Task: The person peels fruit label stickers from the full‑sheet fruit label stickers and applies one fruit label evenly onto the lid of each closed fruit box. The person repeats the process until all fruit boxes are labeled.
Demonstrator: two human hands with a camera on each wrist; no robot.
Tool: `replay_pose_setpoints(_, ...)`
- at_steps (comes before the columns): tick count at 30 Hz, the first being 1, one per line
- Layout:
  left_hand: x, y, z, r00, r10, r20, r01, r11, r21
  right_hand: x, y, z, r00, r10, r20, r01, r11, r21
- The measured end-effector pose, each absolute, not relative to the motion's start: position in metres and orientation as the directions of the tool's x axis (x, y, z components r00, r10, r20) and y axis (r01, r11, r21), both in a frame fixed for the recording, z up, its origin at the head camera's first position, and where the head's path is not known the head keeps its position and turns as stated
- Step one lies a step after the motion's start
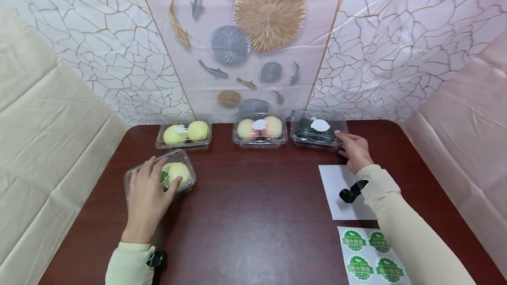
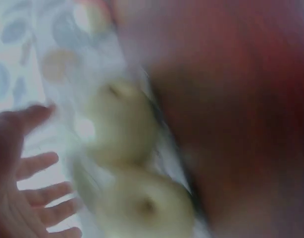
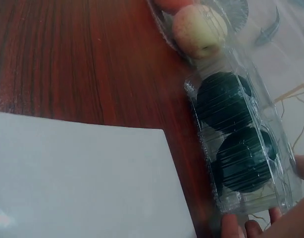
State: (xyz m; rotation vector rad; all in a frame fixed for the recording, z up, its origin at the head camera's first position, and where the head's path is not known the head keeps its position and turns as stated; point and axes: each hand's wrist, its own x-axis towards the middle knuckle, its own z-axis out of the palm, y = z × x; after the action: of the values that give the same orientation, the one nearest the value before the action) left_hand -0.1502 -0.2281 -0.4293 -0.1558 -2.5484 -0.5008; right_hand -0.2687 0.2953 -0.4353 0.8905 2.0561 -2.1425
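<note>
On the left, my left hand [image 1: 148, 192] lies spread over a clear plastic fruit box [image 1: 192, 166] that sits turned at an angle. A pale yellow fruit [image 1: 180, 170] and a bit of green label [image 1: 164, 177] show past the fingers; the rest is covered. Blurred in the left wrist view, the left fingers are spread beside two pale yellow fruits [image 2: 125, 124]. My right hand [image 1: 356, 151] grips the right end of a clear box [image 1: 295, 133] at the back right, thumb above and fingers below. Inside are dark green round fruits [image 3: 243, 158], under a white oval label [image 1: 320, 125].
A clear box [image 1: 207, 140] of yellow fruits stands back left, and another [image 1: 283, 140] of peaches back centre, each with a white label. Right of centre lie a white sheet [image 1: 330, 188] and a sheet of green round stickers [image 1: 360, 267]. A patterned backdrop [image 1: 269, 78] rises behind.
</note>
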Motion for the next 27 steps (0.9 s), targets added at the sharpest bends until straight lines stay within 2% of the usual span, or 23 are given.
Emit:
replay_pose_setpoints(3,-0.151,-0.2,-0.423,-0.811,0.025,0.584,0.29,0.884,0.366,-0.268,0.296,-0.432,-0.828,0.38,-0.412,0.393,-0.132,-0.91)
replay_pose_setpoints(5,-0.153,-0.177,-0.42,-0.832,0.029,0.553,0.326,0.833,0.447,-0.265,0.296,-0.429,-0.838,0.381,-0.391,0.375,-0.119,-0.919)
replay_pose_setpoints(8,-0.159,-0.14,-0.418,-0.896,0.043,0.442,0.329,0.732,0.596,-0.259,0.294,-0.425,-0.858,0.375,-0.35,0.326,-0.129,-0.937)
replay_pose_setpoints(12,-0.17,-0.099,-0.425,-0.945,0.086,0.314,0.298,0.618,0.728,-0.255,0.288,-0.427,-0.886,0.364,-0.289,0.245,-0.164,-0.956)
replay_pose_setpoints(18,-0.189,-0.053,-0.453,-0.971,0.187,0.151,0.218,0.416,0.883,-0.252,0.279,-0.44,-0.875,0.428,-0.226,0.24,-0.02,-0.97)
replay_pose_setpoints(22,-0.198,-0.031,-0.463,-0.977,0.196,0.089,0.145,0.294,0.945,-0.253,0.271,-0.449,-0.869,0.453,-0.2,0.272,0.098,-0.957)
replay_pose_setpoints(27,-0.208,-0.006,-0.467,-0.986,0.167,0.007,0.033,0.151,0.988,-0.258,0.267,-0.452,-0.876,0.448,-0.176,0.257,0.125,-0.958)
